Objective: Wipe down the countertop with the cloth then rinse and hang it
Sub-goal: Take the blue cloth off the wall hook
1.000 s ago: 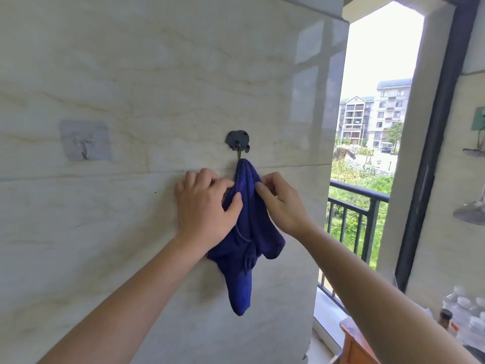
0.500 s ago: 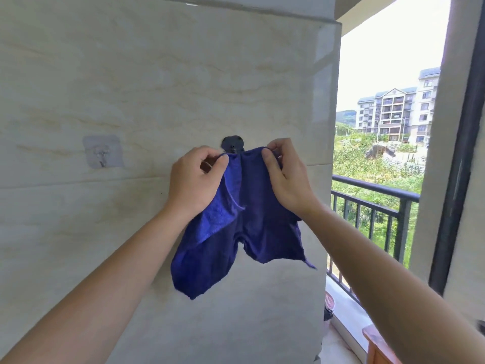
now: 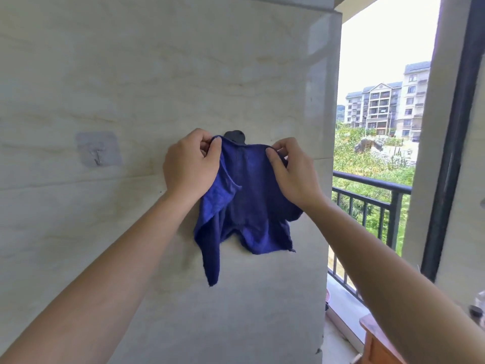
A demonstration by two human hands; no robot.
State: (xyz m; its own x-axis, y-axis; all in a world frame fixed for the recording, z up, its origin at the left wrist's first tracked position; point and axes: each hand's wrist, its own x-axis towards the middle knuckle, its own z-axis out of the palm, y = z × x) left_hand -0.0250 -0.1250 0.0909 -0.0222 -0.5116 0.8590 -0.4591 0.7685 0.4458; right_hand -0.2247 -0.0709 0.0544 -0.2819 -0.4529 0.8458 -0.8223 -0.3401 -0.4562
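Cloth [image 3: 249, 200] — top corners pinched, both hands

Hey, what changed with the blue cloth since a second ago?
The blue terry cloth, bunched narrow under the dark round wall hook before, is now spread wide: the left hand and right hand moved apart, each pinching an upper corner. The dark hook and the clear adhesive hook left of it stayed put.

I count two hands, one left hand [image 3: 190, 164] and one right hand [image 3: 294, 172], and one blue cloth [image 3: 244, 200]. There are two hooks (one dark hook [image 3: 235, 135], one clear hook [image 3: 98, 149]) and one black railing [image 3: 372, 185].
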